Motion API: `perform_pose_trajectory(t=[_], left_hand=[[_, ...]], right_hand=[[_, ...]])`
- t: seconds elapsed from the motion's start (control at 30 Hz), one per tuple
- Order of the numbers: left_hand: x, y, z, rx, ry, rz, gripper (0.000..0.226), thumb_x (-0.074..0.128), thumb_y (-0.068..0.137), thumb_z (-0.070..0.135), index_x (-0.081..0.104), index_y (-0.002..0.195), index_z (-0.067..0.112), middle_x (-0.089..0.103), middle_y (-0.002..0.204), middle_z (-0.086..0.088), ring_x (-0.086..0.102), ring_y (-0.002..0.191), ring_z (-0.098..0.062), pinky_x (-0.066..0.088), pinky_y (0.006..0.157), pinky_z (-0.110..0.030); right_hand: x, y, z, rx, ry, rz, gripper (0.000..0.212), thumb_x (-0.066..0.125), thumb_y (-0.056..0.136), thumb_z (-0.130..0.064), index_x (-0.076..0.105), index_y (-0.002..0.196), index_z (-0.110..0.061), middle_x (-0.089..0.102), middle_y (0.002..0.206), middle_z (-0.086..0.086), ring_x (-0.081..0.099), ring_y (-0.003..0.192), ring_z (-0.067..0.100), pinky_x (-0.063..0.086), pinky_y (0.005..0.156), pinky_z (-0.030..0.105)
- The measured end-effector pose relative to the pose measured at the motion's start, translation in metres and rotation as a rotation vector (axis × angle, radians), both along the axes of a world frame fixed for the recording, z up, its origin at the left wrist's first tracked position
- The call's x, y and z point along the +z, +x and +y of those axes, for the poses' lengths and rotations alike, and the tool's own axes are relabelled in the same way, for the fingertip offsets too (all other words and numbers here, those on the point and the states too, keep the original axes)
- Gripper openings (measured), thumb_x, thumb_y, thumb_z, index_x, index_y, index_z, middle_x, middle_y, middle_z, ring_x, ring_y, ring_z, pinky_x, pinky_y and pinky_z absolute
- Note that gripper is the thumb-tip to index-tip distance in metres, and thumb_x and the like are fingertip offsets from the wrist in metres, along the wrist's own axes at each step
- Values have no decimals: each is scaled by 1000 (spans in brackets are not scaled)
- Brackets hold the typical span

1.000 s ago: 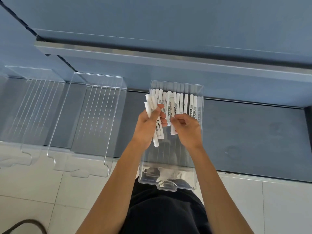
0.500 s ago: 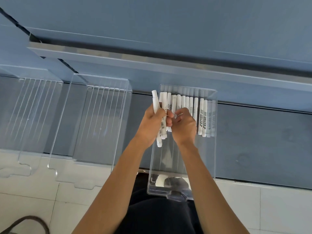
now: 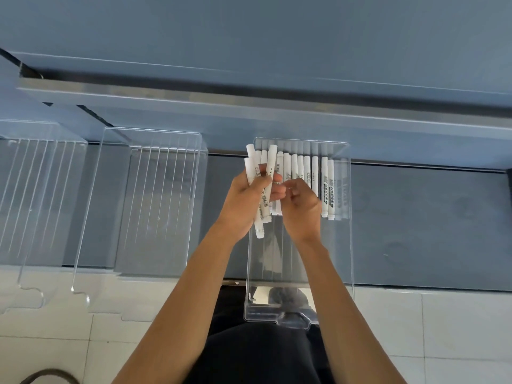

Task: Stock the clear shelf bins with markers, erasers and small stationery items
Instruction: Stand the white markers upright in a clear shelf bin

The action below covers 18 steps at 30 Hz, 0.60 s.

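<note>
A clear bin [image 3: 350, 245] stands on the blue-grey shelf [image 3: 421, 225] right in front of me. At its far end lies a row of white markers [image 3: 324, 187], side by side. Above the bin's left part, my left hand [image 3: 242, 206] grips a bundle of white markers [image 3: 270, 167] that points away from me. My right hand [image 3: 302, 214] is right beside it with curled fingers, and its fingertips pinch one marker at the bundle's right edge. The hands hide the near ends of the middle markers in the row.
Two more clear bins, one in the middle [image 3: 151, 130] and one at the far left [image 3: 41, 123], hold nothing. An upper shelf edge [image 3: 249, 102] overhangs the back. White floor tiles [image 3: 443, 333] lie below, with a dark cable [image 3: 47, 374] at bottom left.
Both hands have moved farther into the bin toward the marker row. My right hand, which held a single marker apart from the bundle, is now back at the bundle in my left hand.
</note>
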<state>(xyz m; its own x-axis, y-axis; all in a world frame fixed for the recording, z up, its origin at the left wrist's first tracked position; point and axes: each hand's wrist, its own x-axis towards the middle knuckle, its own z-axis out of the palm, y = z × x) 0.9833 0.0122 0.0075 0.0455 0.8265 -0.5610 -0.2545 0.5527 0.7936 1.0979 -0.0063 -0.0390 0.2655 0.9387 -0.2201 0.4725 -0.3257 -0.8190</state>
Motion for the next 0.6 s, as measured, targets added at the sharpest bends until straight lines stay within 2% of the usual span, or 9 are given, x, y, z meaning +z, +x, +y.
perform_pose_trajectory(t=[0.07, 0.13, 0.17, 0.3, 0.4, 0.5, 0.6], left_hand=[[2, 5, -3, 34, -16, -7, 16, 48, 101, 3, 62, 109, 0, 69, 82, -10, 69, 74, -21, 60, 72, -34], [8, 13, -5, 42, -37, -36, 16, 50, 101, 5, 61, 113, 5, 65, 75, -10, 62, 63, -22, 55, 54, -33], [11, 18, -6, 34, -40, -45, 15, 51, 101, 7, 61, 113, 7, 63, 72, -10, 57, 57, -23, 50, 50, -32], [23, 31, -11, 26, -23, -85, 14, 50, 102, 9, 60, 110, 13, 62, 69, -8, 53, 54, -23, 47, 47, -31], [28, 33, -17, 29, -19, -63, 13, 48, 104, 11, 57, 113, 14, 58, 73, -7, 59, 60, -17, 52, 49, -30], [26, 38, -25, 27, -13, -11, 13, 47, 104, 12, 56, 113, 13, 56, 79, -7, 60, 68, -15, 55, 56, -28], [28, 48, -36, 19, -32, -47, 10, 48, 104, 13, 55, 108, 17, 53, 79, -7, 55, 59, -20, 50, 50, -33]], right_hand=[[11, 2, -4, -5, -57, 150, 14, 51, 94, -3, 63, 89, -8, 65, 68, -4, 56, 56, 16, 49, 52, 32], [23, 6, -8, 20, -84, 290, 18, 44, 96, 1, 59, 91, -6, 62, 68, -3, 55, 55, 8, 49, 51, 25], [28, 9, -9, 36, -80, 335, 18, 40, 96, 4, 56, 94, -5, 60, 67, -2, 53, 54, 5, 47, 51, 21], [38, 24, -16, 48, -47, 367, 13, 39, 99, 1, 44, 108, -8, 59, 66, 4, 53, 51, 6, 46, 50, 19], [44, 34, -24, 84, -69, 381, 15, 47, 97, 0, 44, 105, -12, 63, 63, -4, 56, 51, 10, 48, 51, 23], [51, 43, -36, 94, -45, 420, 17, 51, 96, -1, 44, 100, -16, 65, 63, -3, 56, 52, 11, 49, 53, 25], [53, 52, -47, 95, -29, 463, 13, 55, 97, -9, 48, 100, -18, 67, 67, 0, 60, 58, 15, 53, 58, 30]])
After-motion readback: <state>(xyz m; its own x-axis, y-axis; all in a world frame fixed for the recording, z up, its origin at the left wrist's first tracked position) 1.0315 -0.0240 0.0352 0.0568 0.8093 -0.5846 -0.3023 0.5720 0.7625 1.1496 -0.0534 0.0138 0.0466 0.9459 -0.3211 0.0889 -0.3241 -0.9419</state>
